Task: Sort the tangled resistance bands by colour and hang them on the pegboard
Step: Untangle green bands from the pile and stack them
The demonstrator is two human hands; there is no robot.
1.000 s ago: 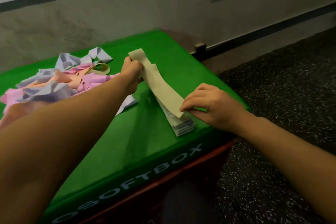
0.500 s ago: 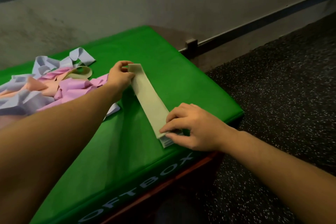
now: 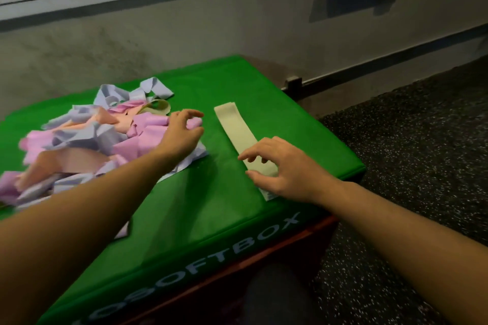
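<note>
Open green box top [image 3: 211, 208] between a tangled heap of bands [image 3: 87, 140] at left and a flat beige band stack [image 3: 237, 129] at right. Left hand [image 3: 182, 132] at the heap's right edge, right hand [image 3: 285, 169] over the stack's near end, narrowing that lane. Bare green surface far behind the stack, up to a grey wall [image 3: 211, 34].

grey wall [image 3: 184, 34], speckled dark floor [image 3: 422, 140]

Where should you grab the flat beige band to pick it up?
Probably its far end: the beige band lies flat on the green box and that end is bare, while the right hand hovers over the near end. Pinch it from above.
</note>
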